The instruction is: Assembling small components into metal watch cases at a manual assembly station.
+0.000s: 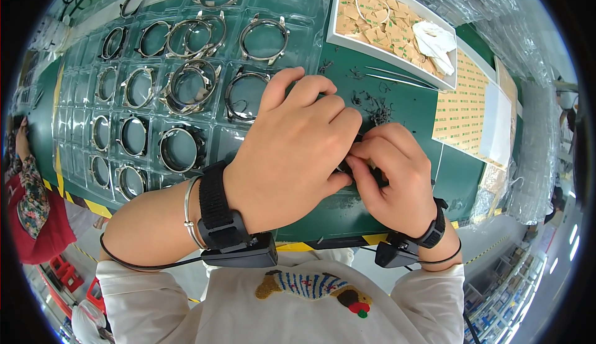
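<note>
My left hand (301, 136) reaches over the green table mat with its fingers curled and its thumb pointing toward my right hand (397, 173). Thumb and fingers of the right hand are pinched together just beside it. Between the two hands a small dark piece shows only in part; the fingers hide its shape. Close to the left fingertips lies a round metal watch case (230, 99) in a clear plastic tray (230, 140). Several more such watch cases, silver and black, sit in the tray's compartments, some stacked.
Thin black scraps (375, 109) are scattered beyond my hands, near metal tweezers (403, 80). A white box (331, 24) at the back holds tan paper pieces and a crumpled white cloth (434, 43). Tan adhesive sheets (462, 117) lie at right. Another person's arm (31, 189) shows far left.
</note>
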The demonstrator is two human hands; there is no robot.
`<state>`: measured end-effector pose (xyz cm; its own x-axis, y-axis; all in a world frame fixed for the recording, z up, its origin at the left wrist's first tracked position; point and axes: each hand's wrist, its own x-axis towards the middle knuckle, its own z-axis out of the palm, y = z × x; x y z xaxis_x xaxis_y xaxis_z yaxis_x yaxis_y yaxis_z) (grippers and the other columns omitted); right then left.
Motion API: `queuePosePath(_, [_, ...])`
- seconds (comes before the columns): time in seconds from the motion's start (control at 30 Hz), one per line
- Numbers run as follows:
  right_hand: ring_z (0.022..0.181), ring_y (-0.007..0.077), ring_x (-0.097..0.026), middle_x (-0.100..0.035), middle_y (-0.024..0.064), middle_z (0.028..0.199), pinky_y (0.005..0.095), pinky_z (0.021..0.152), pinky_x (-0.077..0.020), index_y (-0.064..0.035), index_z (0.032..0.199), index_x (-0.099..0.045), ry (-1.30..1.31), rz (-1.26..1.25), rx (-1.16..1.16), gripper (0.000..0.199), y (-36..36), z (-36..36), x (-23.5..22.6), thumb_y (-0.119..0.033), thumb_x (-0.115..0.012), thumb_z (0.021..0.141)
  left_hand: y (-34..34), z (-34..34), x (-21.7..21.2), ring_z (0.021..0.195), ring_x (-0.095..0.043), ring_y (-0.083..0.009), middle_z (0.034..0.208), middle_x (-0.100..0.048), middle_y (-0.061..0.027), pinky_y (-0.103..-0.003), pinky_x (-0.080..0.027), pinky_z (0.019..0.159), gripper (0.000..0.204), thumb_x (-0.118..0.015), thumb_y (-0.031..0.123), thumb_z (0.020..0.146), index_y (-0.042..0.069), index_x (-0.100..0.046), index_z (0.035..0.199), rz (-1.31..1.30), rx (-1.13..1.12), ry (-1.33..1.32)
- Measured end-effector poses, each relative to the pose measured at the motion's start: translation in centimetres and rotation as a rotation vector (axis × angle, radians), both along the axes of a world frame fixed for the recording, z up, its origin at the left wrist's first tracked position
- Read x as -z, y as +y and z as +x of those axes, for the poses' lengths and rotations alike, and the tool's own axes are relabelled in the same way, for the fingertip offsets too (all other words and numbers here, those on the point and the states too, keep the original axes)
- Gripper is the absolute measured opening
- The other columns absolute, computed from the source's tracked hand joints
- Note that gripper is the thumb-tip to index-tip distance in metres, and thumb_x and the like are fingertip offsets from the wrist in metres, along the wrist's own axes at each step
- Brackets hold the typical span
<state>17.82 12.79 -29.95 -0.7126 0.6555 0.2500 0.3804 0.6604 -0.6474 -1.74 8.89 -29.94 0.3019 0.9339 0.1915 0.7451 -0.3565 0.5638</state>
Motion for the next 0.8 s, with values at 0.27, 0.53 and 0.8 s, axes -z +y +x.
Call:
queuePosePath(0.27, [0.076, 0.0297, -0.062, -0.063, 0.0128, 0.089, 0.0367, 0.064, -0.0513, -0.0009, 0.090, -0.070, 0.002, -0.076, 0.011, 0.017, 0.3, 0.7, -0.6, 0.006, -0.075, 0.075, -0.4, -0.1, -0.2, 0.123, -0.054, -0.0313, 0.102, -0.064, -0.0068, -0.051, -0.032, 0.113, 0.052, -0.090, 0.024, 0.063, 0.010, -0.067, 0.108, -0.003, -0.001, 0.004])
queuePosePath(0.53, [0.071, 0.0249, -0.062, -0.065, 0.0118, 0.091, 0.0342, 0.061, -0.0497, -0.0063, 0.096, -0.074, 0.137, 0.261, 0.026, 0.026, 2.3, 1.9, -1.0, 0.003, -0.078, 0.072, 1.3, -1.1, -0.7, 0.118, -0.057, -0.0375, 0.101, -0.065, -0.0097, -0.050, -0.043, 0.104, 0.035, -0.090, 0.020, 0.068, 0.007, -0.070, 0.094, 0.080, 0.016, -0.308])
queuePosePath(0.8, [0.083, 0.0296, -0.054, -0.050, 0.0083, 0.090, 0.0382, 0.063, -0.0488, -0.0060, 0.092, -0.059, 0.259, 0.329, -0.042, 0.014, 1.6, 0.4, 0.0, -0.010, -0.070, 0.084, 0.5, -2.1, -1.2, 0.095, -0.059, -0.0322, 0.096, -0.062, -0.0148, -0.043, -0.046, 0.095, 0.008, -0.067, 0.005, 0.088, 0.000, -0.061, 0.087, -0.037, 0.041, -0.536])
